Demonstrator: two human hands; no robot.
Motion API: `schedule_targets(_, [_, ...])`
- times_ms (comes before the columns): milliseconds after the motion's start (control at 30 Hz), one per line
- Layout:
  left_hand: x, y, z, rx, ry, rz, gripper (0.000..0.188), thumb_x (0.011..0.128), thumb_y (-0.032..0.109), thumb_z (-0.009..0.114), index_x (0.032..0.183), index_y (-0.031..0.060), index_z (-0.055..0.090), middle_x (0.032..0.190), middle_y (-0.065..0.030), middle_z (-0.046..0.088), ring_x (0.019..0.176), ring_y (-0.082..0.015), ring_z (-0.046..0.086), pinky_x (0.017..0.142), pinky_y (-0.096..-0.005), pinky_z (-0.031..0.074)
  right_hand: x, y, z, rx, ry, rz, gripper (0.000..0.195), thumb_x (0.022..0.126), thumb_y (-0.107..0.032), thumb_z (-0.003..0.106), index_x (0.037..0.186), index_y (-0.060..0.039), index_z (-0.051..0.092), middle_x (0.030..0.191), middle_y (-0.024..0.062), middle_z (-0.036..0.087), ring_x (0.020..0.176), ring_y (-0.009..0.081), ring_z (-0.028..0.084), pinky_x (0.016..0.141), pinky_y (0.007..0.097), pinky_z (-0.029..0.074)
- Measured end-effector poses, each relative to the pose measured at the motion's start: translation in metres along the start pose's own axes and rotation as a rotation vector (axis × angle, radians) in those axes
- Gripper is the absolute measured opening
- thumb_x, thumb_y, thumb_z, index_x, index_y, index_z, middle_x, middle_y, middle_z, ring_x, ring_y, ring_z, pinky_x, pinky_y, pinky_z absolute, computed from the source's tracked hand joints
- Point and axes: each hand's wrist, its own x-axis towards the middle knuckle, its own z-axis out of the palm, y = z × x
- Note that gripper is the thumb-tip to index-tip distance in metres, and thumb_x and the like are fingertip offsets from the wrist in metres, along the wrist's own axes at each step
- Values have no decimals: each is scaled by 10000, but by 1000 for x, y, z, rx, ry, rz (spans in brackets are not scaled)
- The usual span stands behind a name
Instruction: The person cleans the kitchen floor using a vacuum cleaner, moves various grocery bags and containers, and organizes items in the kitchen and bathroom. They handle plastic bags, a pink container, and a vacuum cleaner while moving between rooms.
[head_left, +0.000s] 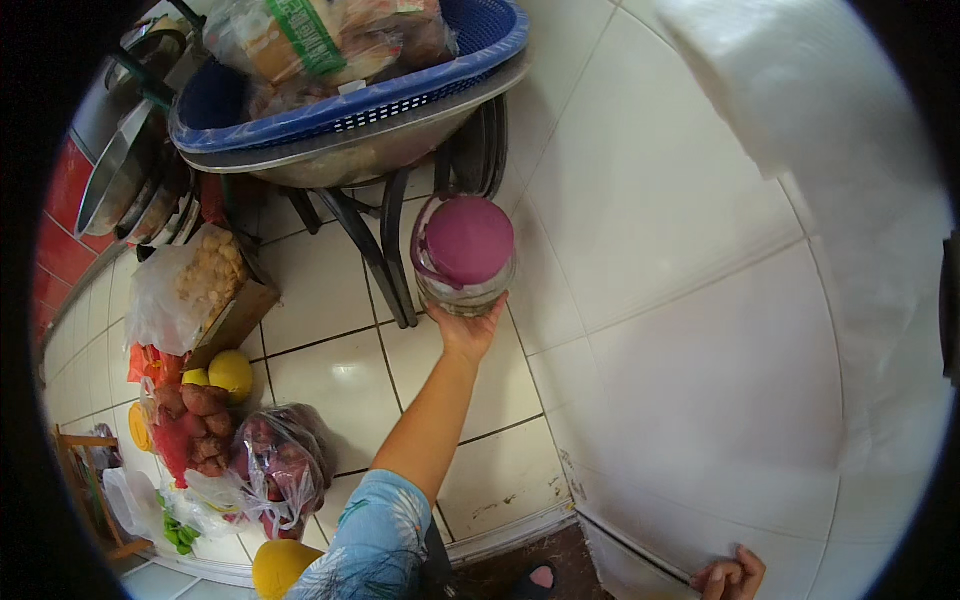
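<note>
A clear jar with a purple lid (470, 241) and a purple carrying loop is at the middle of the view. My left hand (469, 330) grips its lower part, with the arm stretched out over the tiled floor. Close by stand the dark legs of a stool (394, 247), which bears a metal basin (337, 165). Inside the basin rests a blue plastic basket (442, 79) full of bagged food. At the lower right edge, my right hand (731, 576) is beside the white wall, fingers loosely curled; I see nothing in it.
Metal bowls (112, 187) are stacked at the upper left. Below them are a cardboard box (232, 319), yellow fruits (231, 375), a bag of brown tubers (202, 420) and a bag of dark red produce (285, 465). A white tiled wall (675, 187) rises on the right.
</note>
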Motion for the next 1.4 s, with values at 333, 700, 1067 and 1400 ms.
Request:
schedule_targets(333, [80, 43, 19, 39, -52, 86, 847, 880, 766, 256, 1506, 199, 189, 1523, -98, 271, 1356, -359, 354, 1024, -560, 445, -2, 1, -6, -79, -11, 33, 368, 909, -125, 645, 1227, 8, 515, 789, 79, 611, 666, 146, 555, 616, 257, 475])
schedule_targets(700, [116, 74, 40, 139, 50, 249, 822, 872, 757, 328, 1476, 205, 255, 1471, -107, 327, 1294, -364, 410, 977, -520, 490, 5, -31, 3, -128, -41, 176, 395, 913, -201, 649, 1237, 15, 589, 802, 79, 631, 699, 136, 580, 640, 248, 481])
schedule_targets(1067, [165, 90, 29, 269, 122, 446, 800, 901, 697, 375, 1504, 205, 187, 1470, -125, 316, 1285, -366, 418, 950, -453, 530, 6, -27, -3, -229, -54, 159, 361, 933, -247, 633, 1193, 4, 624, 938, 113, 663, 687, 144, 571, 611, 255, 477])
schedule_targets(1400, [175, 94, 12, 364, 285, 369, 848, 914, 701, 340, 1536, 210, 35, 1399, -194, 369, 1125, -360, 543, 943, -419, 499, 5, -30, 1, -225, -46, 180, 366, 929, -256, 641, 1182, 8, 625, 841, 98, 647, 656, 139, 569, 601, 261, 481])
